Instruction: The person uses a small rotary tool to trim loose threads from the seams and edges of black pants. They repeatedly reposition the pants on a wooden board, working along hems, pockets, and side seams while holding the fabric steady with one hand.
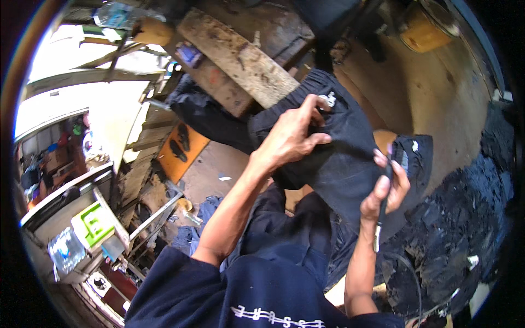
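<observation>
Black trousers (344, 147) with a gathered elastic waistband are drawn over the end of a wooden board. One leg reaches to the left, the other to the right. My left hand (298, 134) rests on the cloth, thumb apart from the bent fingers, its index finger beside a white emblem (327, 99). On the right, my right hand (389, 188) is closed around a slim, dark, pen-like tool (381, 221) with a metallic end pointing back toward me. Beyond that hand lies a leg end with a small white mark (414, 146).
The stained wooden board (240, 57) extends to the upper left. A large heap of dark cloth (454, 235) lies at the right, with a thin cable (413, 273) nearby. Sandals (180, 145) rest on an orange board. A yellow bucket (426, 33) stands at the far right.
</observation>
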Demonstrator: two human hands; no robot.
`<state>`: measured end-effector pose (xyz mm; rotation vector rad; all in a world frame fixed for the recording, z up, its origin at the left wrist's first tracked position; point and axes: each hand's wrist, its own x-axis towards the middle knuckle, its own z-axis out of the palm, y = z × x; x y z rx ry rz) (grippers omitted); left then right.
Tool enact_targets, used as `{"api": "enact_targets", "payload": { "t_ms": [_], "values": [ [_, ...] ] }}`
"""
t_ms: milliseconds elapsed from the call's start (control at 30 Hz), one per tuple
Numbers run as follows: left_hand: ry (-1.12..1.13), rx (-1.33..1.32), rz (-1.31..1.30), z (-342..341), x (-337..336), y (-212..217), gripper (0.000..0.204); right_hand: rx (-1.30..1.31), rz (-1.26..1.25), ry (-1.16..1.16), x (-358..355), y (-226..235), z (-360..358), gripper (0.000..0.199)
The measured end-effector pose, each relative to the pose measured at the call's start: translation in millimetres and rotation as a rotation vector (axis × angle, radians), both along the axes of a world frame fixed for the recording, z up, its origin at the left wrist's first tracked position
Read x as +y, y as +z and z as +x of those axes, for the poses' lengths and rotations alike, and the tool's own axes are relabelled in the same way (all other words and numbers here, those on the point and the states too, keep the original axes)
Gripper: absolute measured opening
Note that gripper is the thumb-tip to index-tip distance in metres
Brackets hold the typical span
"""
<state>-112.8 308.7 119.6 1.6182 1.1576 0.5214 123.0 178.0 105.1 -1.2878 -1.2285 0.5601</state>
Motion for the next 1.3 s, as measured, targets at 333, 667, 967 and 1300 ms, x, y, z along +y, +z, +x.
{"api": "enact_targets", "payload": {
  "t_ms": [333,667,967,1300],
  "values": [
    [0.086,-0.082,-0.14,-1.8,4.5,-6.5,0.07,-0.183,0.068,0.179,54.0,-19.1,-54.3,0.027],
    [0.075,-0.087,-0.157,-5.6,5.9,-15.1,0.072,-0.249,0.076,0.244,51.4,-26.1,-51.2,0.028],
    [0.083,-0.114,-0.217,-5.0,7.3,-15.4,0.074,-0.262,0.041,0.274,51.7,-22.3,-49.1,0.03],
    [0.136,-0.151,-0.257,-5.0,2.9,-19.9,0.077,-0.225,0.06,0.242,50.2,-26.0,-49.6,0.03]
  ]
}}
